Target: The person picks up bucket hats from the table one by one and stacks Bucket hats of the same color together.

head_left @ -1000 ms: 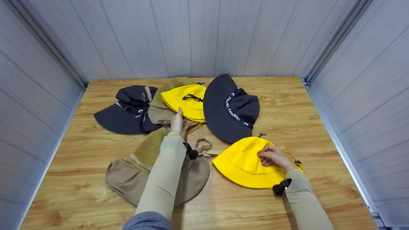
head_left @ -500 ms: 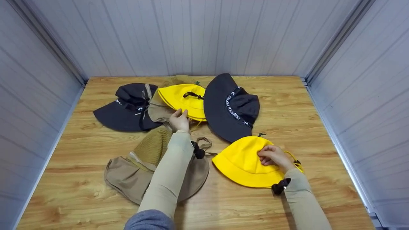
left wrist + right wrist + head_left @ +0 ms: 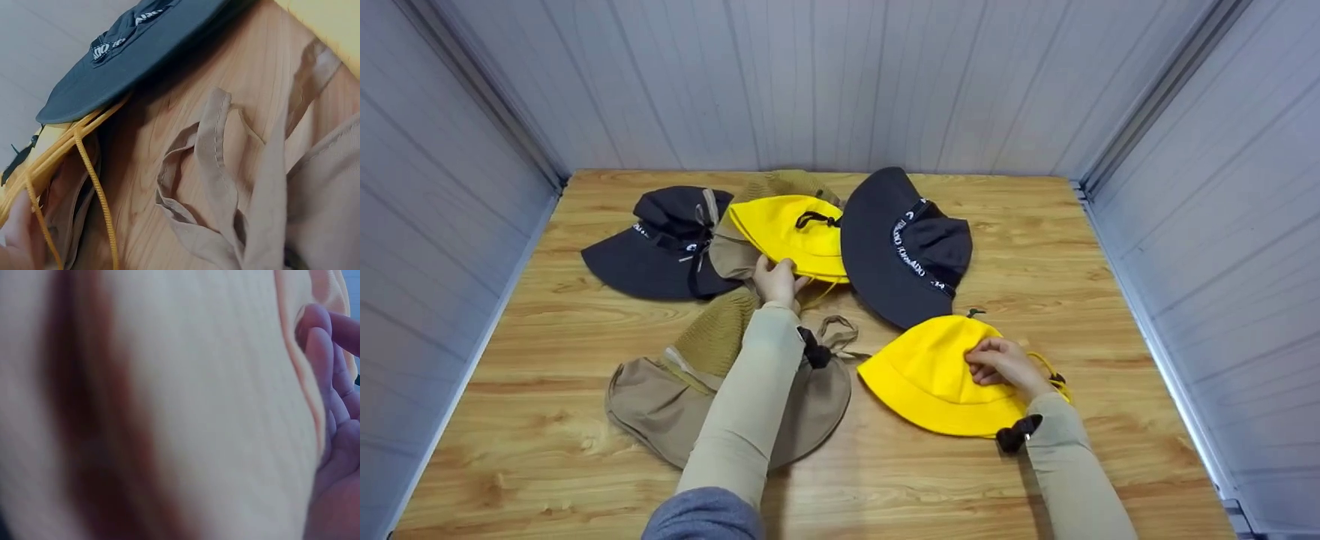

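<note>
Gripping the farther yellow hat (image 3: 795, 234) by its brim, the left hand (image 3: 777, 283) sits just beyond a tan hat (image 3: 660, 409); the right hand (image 3: 1006, 365) pinches the nearer yellow hat (image 3: 926, 371) by its crown.

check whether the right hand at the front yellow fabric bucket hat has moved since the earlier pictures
No, not noticeably: in the head view the right hand keeps its place against the light-brown wood-grain tabletop, with no clear sideways or near-far shift.

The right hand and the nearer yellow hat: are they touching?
Touching. The right wrist view shows it: the fingers of the right hand pinch cloth of the nearer yellow hat.
</note>
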{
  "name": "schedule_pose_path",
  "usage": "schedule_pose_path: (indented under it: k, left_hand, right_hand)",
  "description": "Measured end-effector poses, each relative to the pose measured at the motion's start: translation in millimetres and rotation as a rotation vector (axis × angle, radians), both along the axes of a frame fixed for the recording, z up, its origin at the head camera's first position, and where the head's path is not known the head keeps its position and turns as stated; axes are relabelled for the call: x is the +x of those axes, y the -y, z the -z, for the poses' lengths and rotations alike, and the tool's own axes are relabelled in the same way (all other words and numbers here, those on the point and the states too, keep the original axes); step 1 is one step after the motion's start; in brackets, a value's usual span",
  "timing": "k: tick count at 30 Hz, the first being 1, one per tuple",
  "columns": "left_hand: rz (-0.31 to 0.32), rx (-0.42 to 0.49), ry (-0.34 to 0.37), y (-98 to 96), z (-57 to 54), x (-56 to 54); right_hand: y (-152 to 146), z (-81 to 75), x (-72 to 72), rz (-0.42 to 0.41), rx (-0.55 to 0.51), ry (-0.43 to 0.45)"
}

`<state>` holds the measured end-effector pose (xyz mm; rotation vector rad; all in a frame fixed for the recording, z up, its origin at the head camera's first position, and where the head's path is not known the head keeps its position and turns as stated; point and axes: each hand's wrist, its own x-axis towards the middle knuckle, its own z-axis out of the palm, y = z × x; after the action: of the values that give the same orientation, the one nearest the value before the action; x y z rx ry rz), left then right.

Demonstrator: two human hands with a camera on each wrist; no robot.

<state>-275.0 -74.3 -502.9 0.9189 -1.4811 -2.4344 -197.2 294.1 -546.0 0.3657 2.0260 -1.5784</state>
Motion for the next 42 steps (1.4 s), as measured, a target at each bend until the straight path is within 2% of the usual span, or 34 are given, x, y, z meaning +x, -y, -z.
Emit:
schedule_pose_path:
  k: [7,15,18,21,23,28,31,34,39,42]
  left_hand:
    - [-0.073,0.0,-0.098,2.7,-2.2,2.2]
    - [-0.16,0.084,-0.141,16.0,-24.0,11.9]
    - [-0.194,0.114,-0.158,19.6,-27.5,13.6]
    - [-0.219,0.097,-0.152,21.3,-22.3,12.6]
    - [-0.236,0.068,-0.141,21.9,-18.0,9.9]
    - [-0.265,0.04,-0.134,21.5,-12.1,5.6]
    - [-0.254,0.06,-0.141,21.3,-12.1,6.5]
    - [-0.245,0.085,-0.138,21.6,-18.6,11.8]
    - [-0.263,0.085,-0.126,19.5,-34.3,23.3]
    - [-0.279,0.072,-0.115,19.3,-31.8,23.8]
  right_hand:
    - [-1.7,1.1,0.7,-0.015,0.002,0.002]
    - [-2.6,1.7,-0.6,-0.02,-0.003,-0.007]
    - [-2.0,-1.4,-1.3,-0.009,0.004,0.014]
    - [1.3,-8.9,-1.6,0.035,0.03,0.02]
    - [6.4,-16.4,-3.1,0.084,0.047,-0.008]
    - [29.4,-37.1,-7.8,0.229,0.044,-0.167]
    - [46.7,-46.8,-12.1,0.288,-0.036,-0.243]
    - [64.7,-54.2,-19.2,0.298,-0.165,-0.274]
    - [88.7,-64.1,-33.8,0.22,-0.362,-0.248]
    - [100.8,-68.8,-43.2,0.17,-0.478,-0.191]
